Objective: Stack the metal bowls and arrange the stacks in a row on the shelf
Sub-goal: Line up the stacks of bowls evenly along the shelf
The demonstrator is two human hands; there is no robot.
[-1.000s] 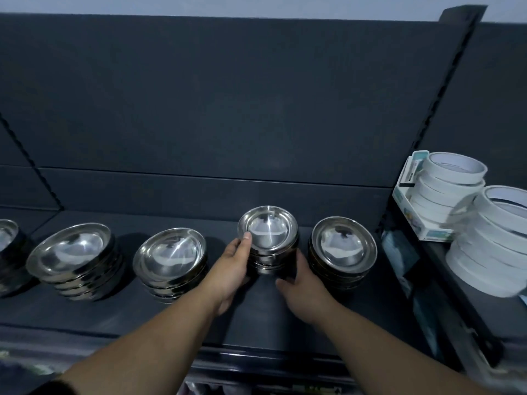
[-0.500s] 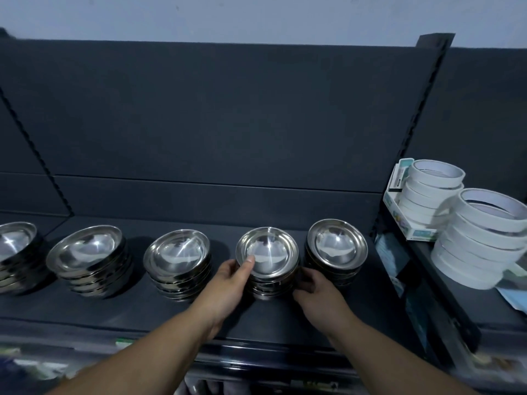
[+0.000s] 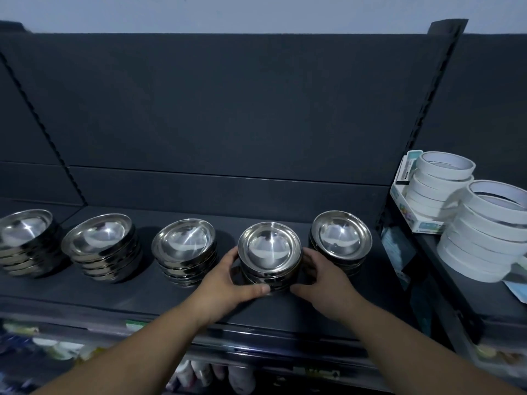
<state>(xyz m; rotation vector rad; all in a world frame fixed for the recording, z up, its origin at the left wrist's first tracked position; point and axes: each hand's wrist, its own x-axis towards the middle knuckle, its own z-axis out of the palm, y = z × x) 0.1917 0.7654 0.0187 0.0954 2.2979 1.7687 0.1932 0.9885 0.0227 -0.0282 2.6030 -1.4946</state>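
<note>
Five stacks of shiny round metal bowls stand in a row along the dark grey shelf (image 3: 142,297); left hand (image 3: 225,286) and right hand (image 3: 328,283) cup the fourth stack (image 3: 269,252), grip closed on its sides, near the front edge, probably final alignment.

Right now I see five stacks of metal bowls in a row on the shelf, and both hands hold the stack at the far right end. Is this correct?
Not quite. The head view shows both hands, left hand and right hand, around the second stack from the right, not the end one. The far right stack stands untouched beside it. Five stacks in a row on the shelf is correct.
</note>
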